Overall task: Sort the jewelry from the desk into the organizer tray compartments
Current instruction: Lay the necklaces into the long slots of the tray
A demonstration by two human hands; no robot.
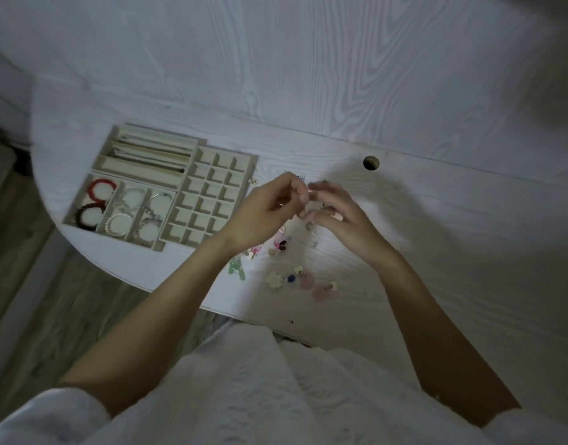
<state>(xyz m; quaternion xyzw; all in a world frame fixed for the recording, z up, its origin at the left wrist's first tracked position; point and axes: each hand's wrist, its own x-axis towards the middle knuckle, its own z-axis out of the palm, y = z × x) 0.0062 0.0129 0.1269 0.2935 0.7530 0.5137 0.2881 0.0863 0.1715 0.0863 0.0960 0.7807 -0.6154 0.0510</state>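
Left hand [266, 209] and right hand [335, 213] raised just right of the organizer tray [253, 162], fingertips meeting, each grip pinching one small pale jewelry piece [313, 207], loose jewelry [295, 277] scattered on the tabletop [436, 220] right of the tray, bracelets [122, 207] in its left compartments.

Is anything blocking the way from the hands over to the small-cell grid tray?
Nothing visible does. Both hands, left and right, hold a small piece just right of the grid tray, with only bare desk between; its visible cells look empty.
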